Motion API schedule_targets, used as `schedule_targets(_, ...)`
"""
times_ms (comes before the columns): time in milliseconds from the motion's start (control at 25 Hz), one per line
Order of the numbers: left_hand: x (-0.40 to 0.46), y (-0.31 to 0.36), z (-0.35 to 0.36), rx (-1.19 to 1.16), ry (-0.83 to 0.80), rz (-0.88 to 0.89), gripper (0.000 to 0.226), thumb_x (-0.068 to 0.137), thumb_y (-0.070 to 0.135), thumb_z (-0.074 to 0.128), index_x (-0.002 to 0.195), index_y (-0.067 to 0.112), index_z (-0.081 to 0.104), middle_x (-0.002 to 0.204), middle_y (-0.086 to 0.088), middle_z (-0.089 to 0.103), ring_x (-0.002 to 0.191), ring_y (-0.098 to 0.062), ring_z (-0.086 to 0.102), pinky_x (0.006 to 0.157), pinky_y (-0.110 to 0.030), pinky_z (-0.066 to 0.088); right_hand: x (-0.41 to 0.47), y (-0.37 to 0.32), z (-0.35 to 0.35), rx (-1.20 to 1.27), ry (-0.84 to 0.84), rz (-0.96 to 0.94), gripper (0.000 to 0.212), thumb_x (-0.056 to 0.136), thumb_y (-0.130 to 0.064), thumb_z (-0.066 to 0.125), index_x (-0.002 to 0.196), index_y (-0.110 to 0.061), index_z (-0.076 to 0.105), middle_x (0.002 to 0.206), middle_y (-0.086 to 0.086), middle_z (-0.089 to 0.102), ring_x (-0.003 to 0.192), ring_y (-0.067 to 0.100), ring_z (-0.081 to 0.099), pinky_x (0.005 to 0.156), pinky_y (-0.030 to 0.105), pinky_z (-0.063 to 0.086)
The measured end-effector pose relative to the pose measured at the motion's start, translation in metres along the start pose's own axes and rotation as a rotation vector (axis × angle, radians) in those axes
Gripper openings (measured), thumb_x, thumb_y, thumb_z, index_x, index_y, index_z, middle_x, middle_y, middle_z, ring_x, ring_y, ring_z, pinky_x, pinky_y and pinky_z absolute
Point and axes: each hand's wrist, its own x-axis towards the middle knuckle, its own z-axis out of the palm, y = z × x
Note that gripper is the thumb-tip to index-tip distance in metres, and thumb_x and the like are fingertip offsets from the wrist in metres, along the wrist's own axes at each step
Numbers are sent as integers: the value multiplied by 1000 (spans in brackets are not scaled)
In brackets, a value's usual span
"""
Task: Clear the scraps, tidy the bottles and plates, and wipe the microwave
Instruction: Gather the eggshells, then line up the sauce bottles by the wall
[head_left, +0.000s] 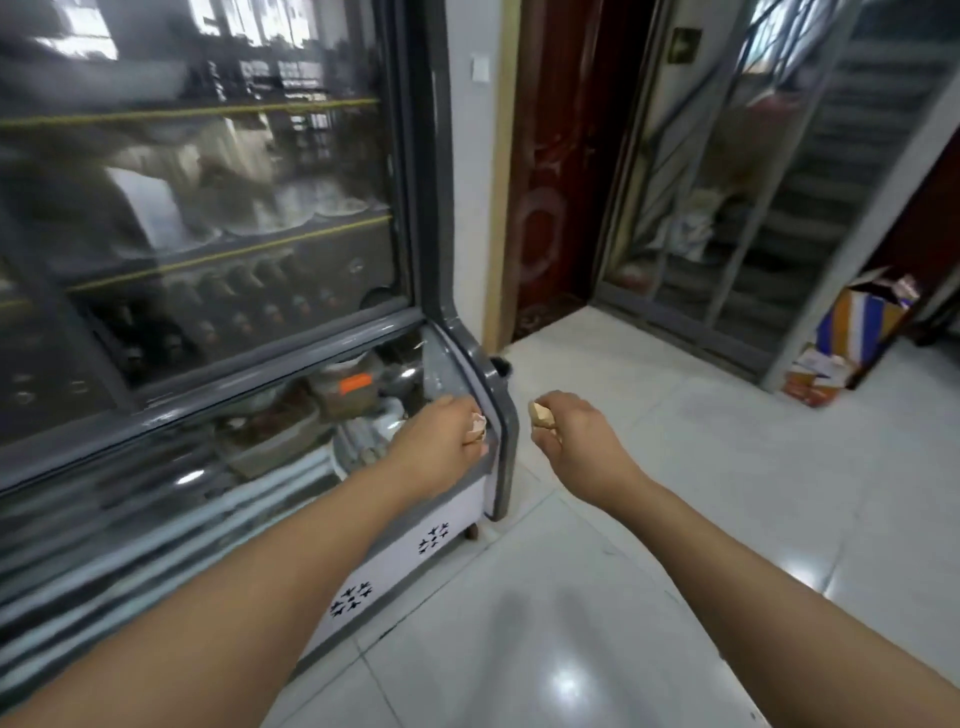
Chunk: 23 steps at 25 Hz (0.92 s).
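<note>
A tall glass-fronted display fridge (208, 260) is seen on the left, a dark red wooden door (556, 171) behind it, and an opened cardboard box (857, 332) far right on the shiny tiled floor (649, 467).

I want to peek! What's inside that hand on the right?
A pale tan scrap pokes out from the right hand. The curled fingers cover the rest, so its full shape stays hidden.
</note>
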Motion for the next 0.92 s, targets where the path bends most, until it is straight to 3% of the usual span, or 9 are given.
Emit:
schedule_targets(120, 68, 18, 12, -24, -27, 82, 20, 89, 26, 59, 106, 15, 55, 99, 3, 53, 90, -16, 53, 72, -22, 45, 37, 43, -20, -31, 7, 90, 19, 93, -15, 51, 110, -8, 52, 111, 10, 56, 104, 28, 48, 80, 31, 38)
schedule_targets(280, 157, 46, 28, 16, -100, 149, 27, 88, 30, 60, 110, 16, 54, 110, -3, 54, 97, -22, 55, 86, -40, 48, 81, 97, -46, -36, 73, 185, 20, 93, -14, 50, 111, -8, 51, 112, 10, 55, 103, 28, 47, 81, 32, 38)
schedule_targets(520, 257, 93, 59, 55, -146, 244, 27, 88, 32, 60, 110, 17, 54, 114, -4, 55, 103, -25, 55, 87, -42, 48, 132, 172, -78, -18, 114, 268, 21, 92, -13, 51, 112, -8, 52, 111, 10, 56, 103, 27, 48, 82, 31, 38)
schedule_targets(760, 366, 140, 107, 53, -94, 224, 26, 88, 33, 60, 109, 19, 53, 109, -2, 54, 100, -24, 54, 86, -39, 48, 203, 276, -115, -28, 114, 233, 17, 91, -14, 52, 108, -10, 53, 109, 9, 56, 98, 24, 49, 79, 31, 39)
schedule_targets(920, 442, 174, 144, 26, -54, 108, 25, 87, 34, 61, 107, 20, 54, 110, -1, 55, 100, -22, 54, 84, -35, 46, 263, 354, -147, -27, 49, 159, 17, 92, -15, 53, 108, -11, 53, 108, 6, 55, 93, 22, 49, 75, 30, 39)
